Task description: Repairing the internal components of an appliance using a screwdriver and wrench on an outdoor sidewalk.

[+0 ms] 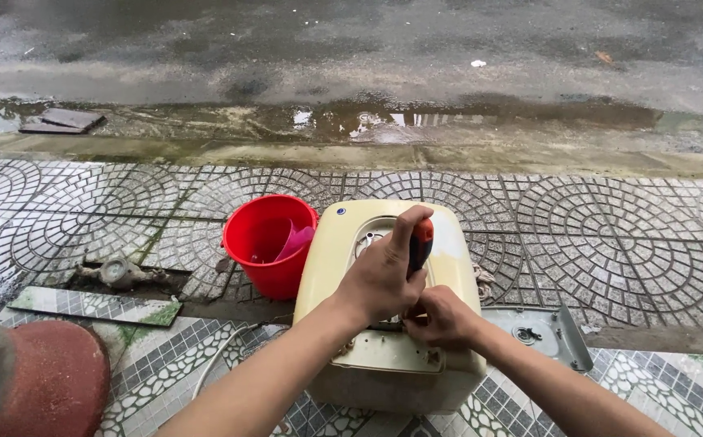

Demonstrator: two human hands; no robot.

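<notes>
No packages, signs or screens here — no labels readable either.

Light: flat overcast daylight | Shadows: faint beneath my arms | Glare: sky sheen on wet road (351,48) | Focus: sharp centre | Edges: slightly curved

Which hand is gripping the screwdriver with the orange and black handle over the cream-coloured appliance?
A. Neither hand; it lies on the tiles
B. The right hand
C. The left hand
C. The left hand is closed around the orange and black handle of the screwdriver, held upright over the cream-coloured box-shaped appliance, while the right hand rests lower, at the tool's tip.
</notes>
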